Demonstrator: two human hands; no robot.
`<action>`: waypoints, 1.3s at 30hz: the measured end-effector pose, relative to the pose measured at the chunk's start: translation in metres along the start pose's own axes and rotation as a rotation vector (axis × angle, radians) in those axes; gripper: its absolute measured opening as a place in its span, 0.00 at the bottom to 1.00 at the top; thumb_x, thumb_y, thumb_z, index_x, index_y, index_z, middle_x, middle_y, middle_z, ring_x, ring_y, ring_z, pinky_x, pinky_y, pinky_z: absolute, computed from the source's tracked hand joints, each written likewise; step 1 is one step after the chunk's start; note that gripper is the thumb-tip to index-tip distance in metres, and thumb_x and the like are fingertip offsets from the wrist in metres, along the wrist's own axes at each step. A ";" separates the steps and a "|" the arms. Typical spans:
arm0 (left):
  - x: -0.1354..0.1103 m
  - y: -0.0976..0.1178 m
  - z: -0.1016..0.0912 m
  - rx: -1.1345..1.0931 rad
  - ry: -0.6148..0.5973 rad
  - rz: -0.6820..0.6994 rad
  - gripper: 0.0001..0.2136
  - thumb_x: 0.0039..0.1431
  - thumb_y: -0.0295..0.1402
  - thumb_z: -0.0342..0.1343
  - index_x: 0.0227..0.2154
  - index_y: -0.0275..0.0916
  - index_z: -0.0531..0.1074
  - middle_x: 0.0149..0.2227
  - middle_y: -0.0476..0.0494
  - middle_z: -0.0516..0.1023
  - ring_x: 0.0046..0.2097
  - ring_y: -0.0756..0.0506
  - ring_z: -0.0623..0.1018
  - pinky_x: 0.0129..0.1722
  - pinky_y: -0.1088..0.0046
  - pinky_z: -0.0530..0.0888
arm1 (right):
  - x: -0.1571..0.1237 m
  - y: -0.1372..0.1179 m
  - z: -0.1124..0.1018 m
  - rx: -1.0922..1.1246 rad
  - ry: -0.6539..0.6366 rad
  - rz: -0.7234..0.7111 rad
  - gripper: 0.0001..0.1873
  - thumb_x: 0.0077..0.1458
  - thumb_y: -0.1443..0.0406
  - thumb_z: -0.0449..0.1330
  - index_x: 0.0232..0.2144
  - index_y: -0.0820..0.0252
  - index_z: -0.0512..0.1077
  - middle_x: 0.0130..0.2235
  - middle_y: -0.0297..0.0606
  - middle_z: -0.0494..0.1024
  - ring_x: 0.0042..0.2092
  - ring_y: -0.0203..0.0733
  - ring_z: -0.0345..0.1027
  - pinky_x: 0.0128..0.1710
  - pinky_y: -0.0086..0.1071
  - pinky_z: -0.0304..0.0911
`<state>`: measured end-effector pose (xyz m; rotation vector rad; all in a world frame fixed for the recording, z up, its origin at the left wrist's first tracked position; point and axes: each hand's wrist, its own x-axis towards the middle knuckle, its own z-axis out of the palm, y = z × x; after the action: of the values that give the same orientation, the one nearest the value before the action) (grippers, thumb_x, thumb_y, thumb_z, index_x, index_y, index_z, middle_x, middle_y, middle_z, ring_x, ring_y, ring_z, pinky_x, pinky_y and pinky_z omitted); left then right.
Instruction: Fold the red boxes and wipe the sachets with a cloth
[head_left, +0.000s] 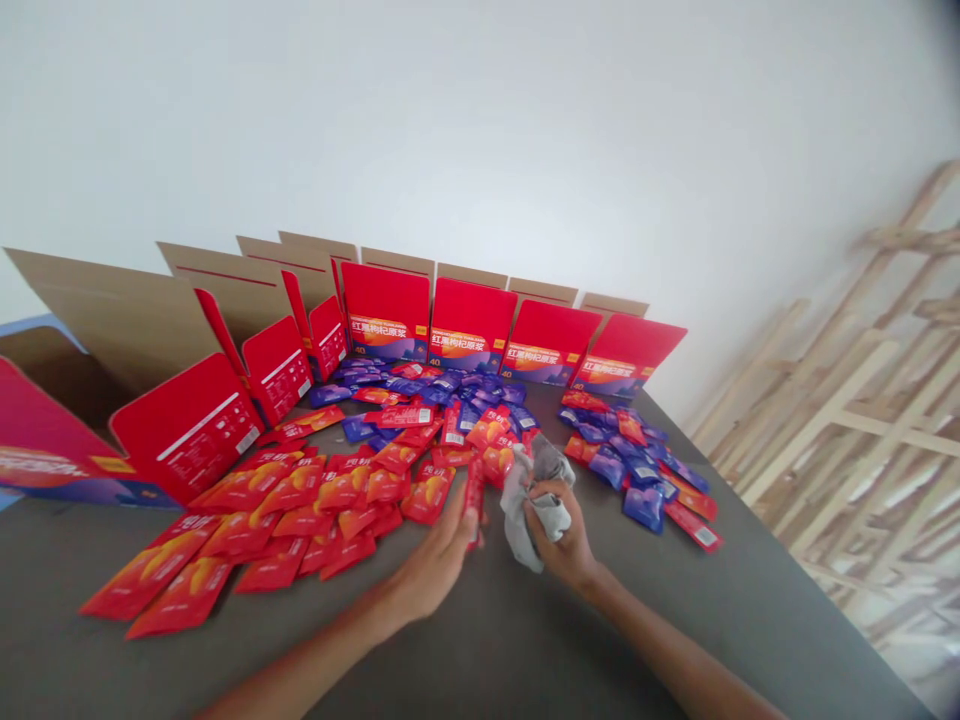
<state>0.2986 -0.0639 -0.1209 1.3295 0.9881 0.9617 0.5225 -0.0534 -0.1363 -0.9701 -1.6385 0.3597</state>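
My left hand point(435, 565) stands at the front of the grey table, its fingers gripping a narrow red sachet point(474, 500) seen almost edge-on. My right hand point(561, 530) is close beside it, bunching a crumpled grey cloth point(531, 510). Red sachets with an orange print point(247, 490) lie spread to the left of my hands. A mix of blue-purple and red sachets point(420, 405) lies farther back. Another such group point(634, 470) sits to the right of the cloth. The sachets' contents are hidden by their wrappers.
Open red printed cartons with tan cardboard flaps point(386, 310) stand in a row along the far edge of the grey table point(480, 640). A white wall point(480, 130) rises behind them. Light wooden frames point(847, 440) lean at the right, beyond the table's edge.
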 end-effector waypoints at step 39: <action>0.017 -0.034 0.049 -0.774 -0.074 -0.191 0.29 0.57 0.51 0.67 0.56 0.39 0.75 0.57 0.35 0.81 0.60 0.36 0.78 0.60 0.59 0.72 | -0.014 -0.011 0.007 -0.054 -0.067 0.009 0.09 0.57 0.70 0.62 0.40 0.54 0.70 0.36 0.34 0.78 0.36 0.41 0.71 0.39 0.33 0.66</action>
<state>0.3500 -0.0637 -0.1553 0.6044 0.5709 0.9949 0.5120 -0.0687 -0.1405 -1.0158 -1.7123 0.3596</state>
